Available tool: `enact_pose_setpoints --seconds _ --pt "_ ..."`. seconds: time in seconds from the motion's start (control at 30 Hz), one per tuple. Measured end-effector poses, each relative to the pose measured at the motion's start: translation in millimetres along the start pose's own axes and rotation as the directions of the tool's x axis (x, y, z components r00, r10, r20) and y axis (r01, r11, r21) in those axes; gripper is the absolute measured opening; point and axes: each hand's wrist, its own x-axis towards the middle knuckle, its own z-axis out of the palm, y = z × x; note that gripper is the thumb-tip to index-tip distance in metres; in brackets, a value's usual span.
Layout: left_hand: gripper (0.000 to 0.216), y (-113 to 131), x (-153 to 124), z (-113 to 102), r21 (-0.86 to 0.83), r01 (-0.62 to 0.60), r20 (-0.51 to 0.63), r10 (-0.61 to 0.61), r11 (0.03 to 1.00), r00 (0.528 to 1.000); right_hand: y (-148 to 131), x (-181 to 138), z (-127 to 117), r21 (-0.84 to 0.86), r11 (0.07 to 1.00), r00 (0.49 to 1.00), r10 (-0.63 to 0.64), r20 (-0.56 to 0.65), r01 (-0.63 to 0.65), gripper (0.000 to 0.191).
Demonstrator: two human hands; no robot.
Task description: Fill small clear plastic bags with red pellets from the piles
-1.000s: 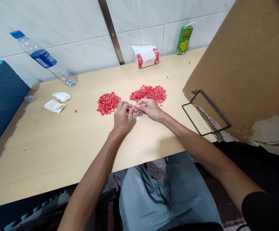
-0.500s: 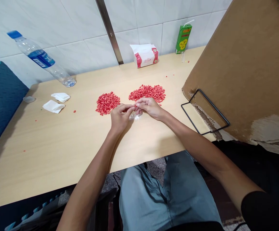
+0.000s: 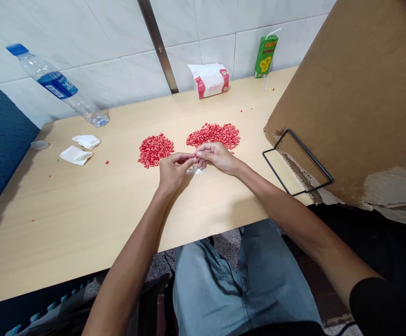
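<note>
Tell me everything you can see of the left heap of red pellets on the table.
The left heap of red pellets is a low, loose mound of short, rod-shaped granules that look like matte plastic, lying on the pale wood-grain tabletop. It sits left of a second, wider heap, just beyond the left hand, whose fingers come close; whether they touch is unclear.

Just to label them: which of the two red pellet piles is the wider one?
The right pile, just beyond the right hand, stretches wider side to side; the other pile is rounder.
</note>
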Motion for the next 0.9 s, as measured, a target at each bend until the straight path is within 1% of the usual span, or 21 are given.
enact_pose_setpoints --seconds 0.2,0.37,0.5,0.7,0.9 --pt "0.014 0.7 -0.5 0.4 0.008 0.014 -0.005 -0.014 1.000 1.000 1.5 0.5 -0.7 -0.013 1.000 1.000 0.010 0.013 -0.010 0.027" --pt "0.016 -1.2 0.3 -0.3 -0.018 0.030 0.014 -0.030 0.999 0.999 1.8 0.3 -1.7 -0.008 1.000 0.999 0.003 0.034 -0.003 0.029" --pt "0.017 -2.3 0.8 -0.8 -0.044 0.047 0.031 -0.045 0.998 0.998 0.5 -0.4 -2.2 -0.028 0.999 0.999 0.024 0.038 -0.023 0.027" --pt "0.016 -4.1 1.3 -1.5 -0.049 0.035 0.044 -0.033 0.998 0.998 1.0 -0.5 -3.0 -0.036 0.999 0.999 0.022 0.046 -0.020 0.028" --pt "0.016 -5.9 2.2 -1.9 -0.047 0.025 0.043 -0.023 0.999 0.999 1.2 -0.7 -2.7 -0.059 0.998 0.999 0.034 0.041 -0.032 0.025"
